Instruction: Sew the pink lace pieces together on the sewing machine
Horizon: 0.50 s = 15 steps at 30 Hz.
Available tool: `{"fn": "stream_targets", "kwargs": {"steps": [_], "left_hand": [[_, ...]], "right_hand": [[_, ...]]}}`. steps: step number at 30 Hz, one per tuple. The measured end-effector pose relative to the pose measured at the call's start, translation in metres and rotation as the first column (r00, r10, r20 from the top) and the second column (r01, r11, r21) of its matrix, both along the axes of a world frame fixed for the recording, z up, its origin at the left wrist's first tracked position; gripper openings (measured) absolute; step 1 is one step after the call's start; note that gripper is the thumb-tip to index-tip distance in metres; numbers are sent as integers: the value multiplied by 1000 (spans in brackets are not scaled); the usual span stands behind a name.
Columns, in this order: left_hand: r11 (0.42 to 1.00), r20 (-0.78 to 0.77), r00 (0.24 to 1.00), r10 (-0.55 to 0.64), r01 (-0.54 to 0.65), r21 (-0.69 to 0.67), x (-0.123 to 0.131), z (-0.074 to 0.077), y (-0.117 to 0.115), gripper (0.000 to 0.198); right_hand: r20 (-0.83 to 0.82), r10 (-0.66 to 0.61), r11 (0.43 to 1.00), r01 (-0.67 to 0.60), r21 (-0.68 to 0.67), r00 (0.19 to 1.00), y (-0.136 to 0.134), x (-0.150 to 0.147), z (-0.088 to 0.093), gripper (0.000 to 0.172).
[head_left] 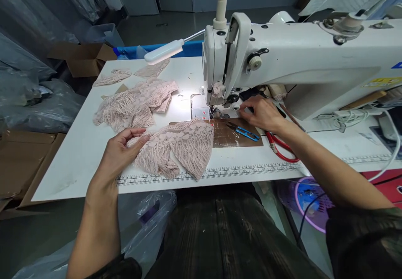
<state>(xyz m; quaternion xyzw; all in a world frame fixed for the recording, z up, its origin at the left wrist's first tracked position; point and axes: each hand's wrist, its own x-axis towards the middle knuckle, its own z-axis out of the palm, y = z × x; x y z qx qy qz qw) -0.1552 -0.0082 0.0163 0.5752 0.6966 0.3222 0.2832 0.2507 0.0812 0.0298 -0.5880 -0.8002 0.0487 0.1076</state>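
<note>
Pale pink lace fabric [191, 145] lies on the table in front of the sewing machine [216, 70], its far edge close to the needle area. My left hand [127, 147] grips the left end of this lace between thumb and fingers. At the machine's needle end, my right hand [259, 112] has its bent fingertips against a small white ridged knob [235, 106]. Blue thread snips [246, 133] rest on a brown plate [220, 141] below the right hand. Red-handled scissors [281, 149] lie partly under the right forearm.
More pink lace pieces [135, 103] are heaped at the left of the white table [72, 145]. A printed ruler [251, 169] runs along the front edge. A white lamp [165, 52] reaches over the table. Cardboard boxes [83, 59] stand left; a purple basket [314, 220] sits below right.
</note>
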Motion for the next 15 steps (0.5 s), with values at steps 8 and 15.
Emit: {"fn": "stream_targets", "kwargs": {"steps": [8,15], "left_hand": [[999,-59,998,36,-36,-4,3,0,2,39],[998,-80,994,68,-68,3,3,-1,2,36]], "right_hand": [[181,118,980,-85,-180,976,15,-21,7,32],[209,165,955,-103,-278,964,27,-34,15,34]]}}
